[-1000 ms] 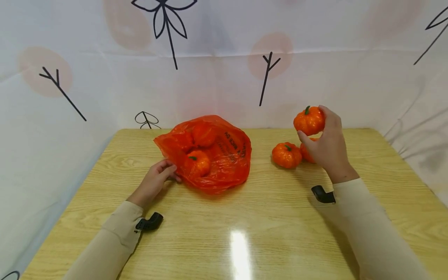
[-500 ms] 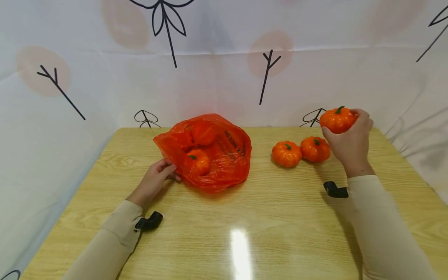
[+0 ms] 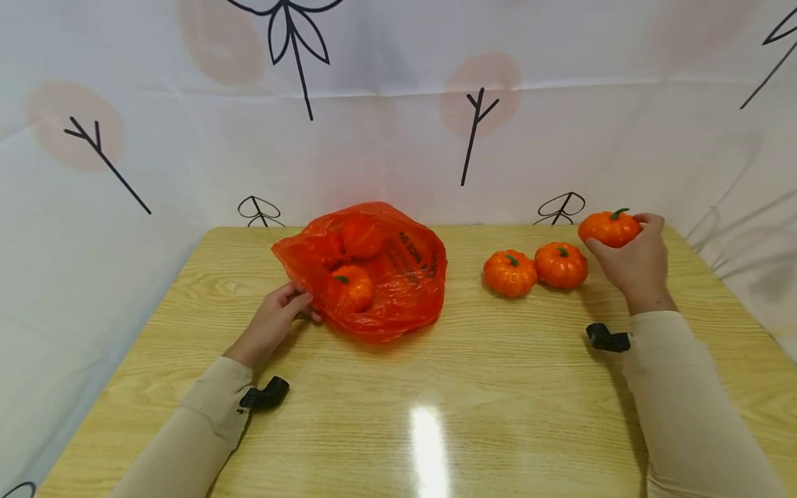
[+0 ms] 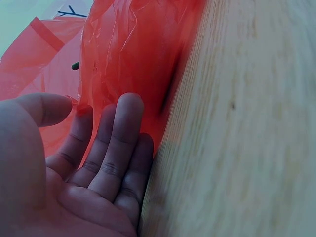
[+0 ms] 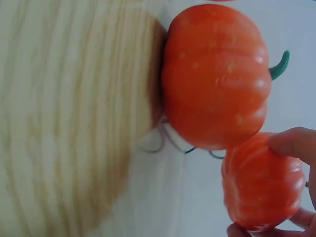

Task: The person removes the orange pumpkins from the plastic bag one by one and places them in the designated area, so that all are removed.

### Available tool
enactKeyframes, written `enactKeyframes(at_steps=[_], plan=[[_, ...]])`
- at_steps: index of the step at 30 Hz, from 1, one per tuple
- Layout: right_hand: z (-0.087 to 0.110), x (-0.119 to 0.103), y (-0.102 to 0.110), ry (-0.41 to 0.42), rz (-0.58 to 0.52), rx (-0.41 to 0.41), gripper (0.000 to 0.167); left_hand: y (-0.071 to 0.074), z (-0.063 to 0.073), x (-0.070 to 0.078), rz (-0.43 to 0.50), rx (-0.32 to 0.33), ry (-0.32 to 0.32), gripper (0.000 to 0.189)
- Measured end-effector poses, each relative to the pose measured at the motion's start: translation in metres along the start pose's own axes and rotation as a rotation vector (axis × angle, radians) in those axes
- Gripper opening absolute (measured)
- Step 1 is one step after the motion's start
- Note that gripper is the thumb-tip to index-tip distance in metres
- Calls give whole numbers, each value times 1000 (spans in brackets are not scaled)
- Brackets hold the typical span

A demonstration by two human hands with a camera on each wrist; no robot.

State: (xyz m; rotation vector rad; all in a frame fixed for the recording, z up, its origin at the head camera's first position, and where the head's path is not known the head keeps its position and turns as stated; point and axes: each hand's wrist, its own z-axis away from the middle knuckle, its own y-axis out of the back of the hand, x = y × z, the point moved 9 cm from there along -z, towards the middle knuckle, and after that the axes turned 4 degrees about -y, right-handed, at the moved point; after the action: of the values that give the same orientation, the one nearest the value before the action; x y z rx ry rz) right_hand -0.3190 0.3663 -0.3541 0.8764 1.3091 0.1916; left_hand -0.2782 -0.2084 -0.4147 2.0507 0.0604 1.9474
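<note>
A red plastic bag (image 3: 398, 304) with black print lies on the table, its mouth facing the near side. Inside it are a small orange pumpkin (image 3: 353, 289) with a green stem and other pumpkins (image 3: 362, 238) seen through the film. My left hand (image 3: 280, 318) pinches the bag's left edge between thumb and index finger (image 4: 81, 131), the other fingers extended against the film. Towards the back right, my right hand (image 3: 638, 263) holds another pumpkin (image 3: 609, 229) by its sides, stem up, raised off the table. Left of it, two pumpkins, one (image 3: 510, 273) beside the other (image 3: 561, 265), sit on the wood.
The wooden table (image 3: 349, 415) reaches back to a white patterned cloth (image 3: 386, 152), which also hangs at both sides. Black wrist cameras stick out from both sleeves, the left one (image 3: 266, 394) low over the tabletop.
My right hand has carried its pumpkin rightward, away from above the two others, then lowered it slightly. The pumpkin behind the hand has come into full view. My left hand and the bag stay put.
</note>
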Motion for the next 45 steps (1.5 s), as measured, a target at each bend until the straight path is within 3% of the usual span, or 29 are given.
enactKeyframes(at_steps=[17,31,37,45], plan=[[-6,30,-13,-68,121,-186,100,1,0,0,-35,0,7,22],[-7,31,-15,-36,184,-217,100,0,0,0,-22,-2,7,23],[-5,23,-10,-4,208,-148,92,0,1,1,-21,-6,10,22],[5,-8,2,101,51,82,65,0,0,1,-30,-6,8,23]])
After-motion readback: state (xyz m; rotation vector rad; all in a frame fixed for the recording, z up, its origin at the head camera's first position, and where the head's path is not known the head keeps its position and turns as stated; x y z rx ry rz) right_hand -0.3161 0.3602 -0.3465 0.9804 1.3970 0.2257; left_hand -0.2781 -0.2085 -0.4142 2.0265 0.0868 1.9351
